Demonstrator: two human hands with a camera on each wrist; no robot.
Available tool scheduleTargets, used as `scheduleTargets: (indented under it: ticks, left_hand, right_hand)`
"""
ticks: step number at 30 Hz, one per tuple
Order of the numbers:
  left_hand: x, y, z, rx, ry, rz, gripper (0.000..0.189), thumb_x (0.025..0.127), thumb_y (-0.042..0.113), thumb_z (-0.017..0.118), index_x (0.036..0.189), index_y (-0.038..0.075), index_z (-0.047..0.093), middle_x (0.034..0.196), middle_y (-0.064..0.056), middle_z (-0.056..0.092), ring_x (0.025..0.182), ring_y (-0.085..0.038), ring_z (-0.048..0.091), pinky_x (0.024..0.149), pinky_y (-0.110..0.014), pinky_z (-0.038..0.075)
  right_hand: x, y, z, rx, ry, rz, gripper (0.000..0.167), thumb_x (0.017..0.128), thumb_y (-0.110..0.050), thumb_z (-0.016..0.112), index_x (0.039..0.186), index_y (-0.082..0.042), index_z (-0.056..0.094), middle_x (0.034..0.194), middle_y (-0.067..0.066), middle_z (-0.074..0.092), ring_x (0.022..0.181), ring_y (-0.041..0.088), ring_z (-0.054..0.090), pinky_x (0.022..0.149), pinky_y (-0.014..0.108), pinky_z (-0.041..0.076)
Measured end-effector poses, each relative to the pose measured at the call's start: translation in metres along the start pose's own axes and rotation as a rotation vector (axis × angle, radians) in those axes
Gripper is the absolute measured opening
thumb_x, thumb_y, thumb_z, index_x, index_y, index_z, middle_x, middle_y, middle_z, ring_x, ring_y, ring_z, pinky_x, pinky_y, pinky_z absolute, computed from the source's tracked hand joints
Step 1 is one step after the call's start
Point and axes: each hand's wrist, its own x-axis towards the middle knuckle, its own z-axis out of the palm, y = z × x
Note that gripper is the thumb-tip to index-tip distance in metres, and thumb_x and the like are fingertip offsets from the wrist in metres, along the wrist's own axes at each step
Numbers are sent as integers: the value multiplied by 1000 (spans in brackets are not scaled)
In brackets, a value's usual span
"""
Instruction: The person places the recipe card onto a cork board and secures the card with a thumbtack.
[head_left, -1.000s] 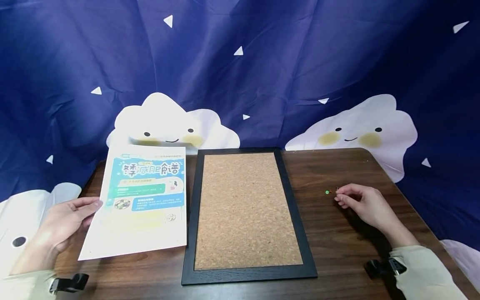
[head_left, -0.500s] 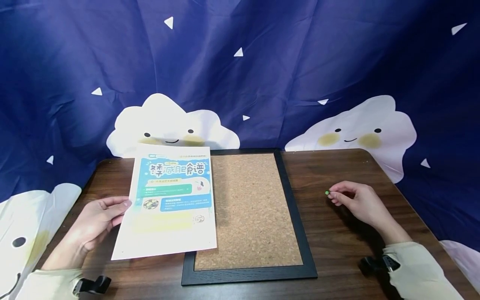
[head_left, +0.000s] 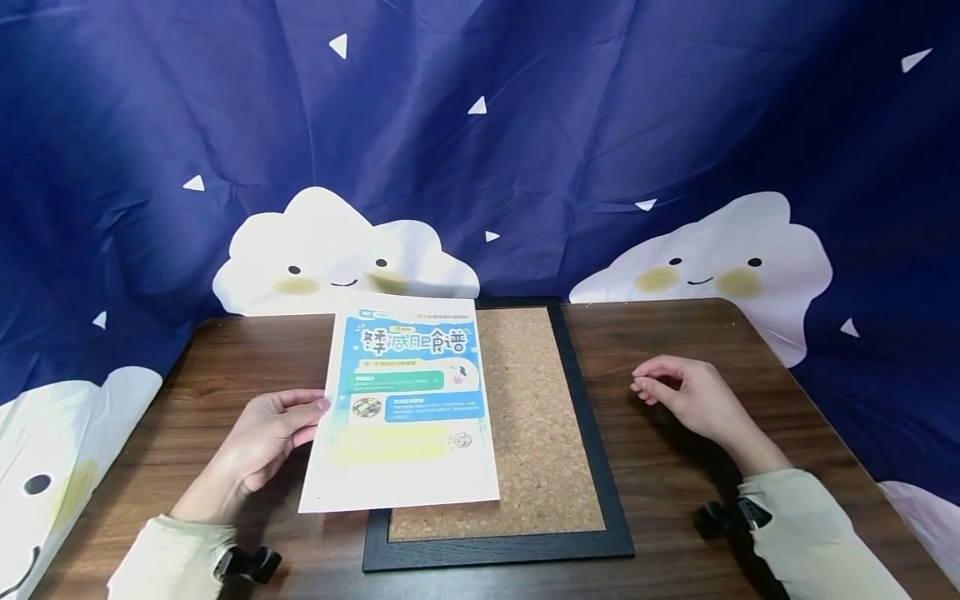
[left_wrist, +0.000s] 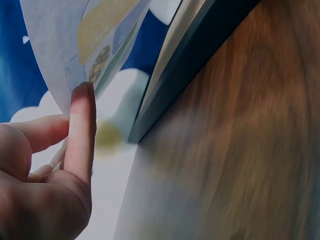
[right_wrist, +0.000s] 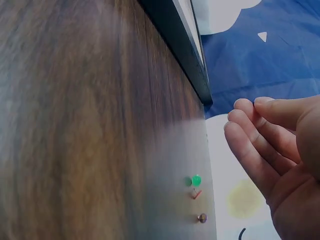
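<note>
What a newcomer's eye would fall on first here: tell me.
Probably the bright printed sheet, held by the left hand and hiding the left part of the corkboard in the head view. Next come the smiling white clouds on the blue backdrop behind the table.

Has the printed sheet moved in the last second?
Yes, rightward: in the head view, the printed sheet was left of the stationary corkboard; now it hides much of the board's left side.

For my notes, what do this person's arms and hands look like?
The left hand and right hand are bare, with no gloves. A pale cream left sleeve and matching right sleeve end near the wrists, each with a small black device at the cuff; no cable shows.
</note>
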Motion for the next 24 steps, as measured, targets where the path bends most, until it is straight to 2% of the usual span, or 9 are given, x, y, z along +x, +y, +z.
scheduleTargets:
  ticks: [4,12,18,23,24]
  left_hand:
    - [7,-2,19,2,-17,-13,54,108,3,62,149,-25,40,102,-2,82,92,-7,79,86,-23,64]
    - [21,-11,48,-23,-34,-14,48,106,-1,63,145,-25,46,101,-6,81,90,-9,79,85,-25,65]
    - [29,-17,66,-13,-34,-24,44,105,-2,64,142,-23,51,104,-10,81,91,-11,80,85,-26,65]
    - [33,-18,77,2,-51,-18,42,106,-3,61,141,-24,51,105,-12,81,91,-9,79,84,-24,65]
    - [35,-18,76,0,-61,-16,42,106,-3,61,142,-24,51,105,-11,81,91,-9,79,84,-24,65]
  right_hand:
    - [4,-3,3,7,-2,-14,9,102,-1,73,108,1,78,93,9,82,75,8,73,68,21,61]
    - [11,-7,9,40,-21,-10,11,102,-1,72,111,2,78,95,12,82,77,7,72,71,20,61]
    - [17,-8,15,67,-8,-43,10,101,0,73,109,3,78,94,12,82,75,7,72,70,21,62]
    - [24,-11,19,85,-20,-48,10,101,-2,75,109,2,78,95,11,82,76,10,73,71,21,61]
    - [25,-14,22,82,-19,-43,10,101,-2,75,110,2,78,95,11,82,76,10,72,71,20,61]
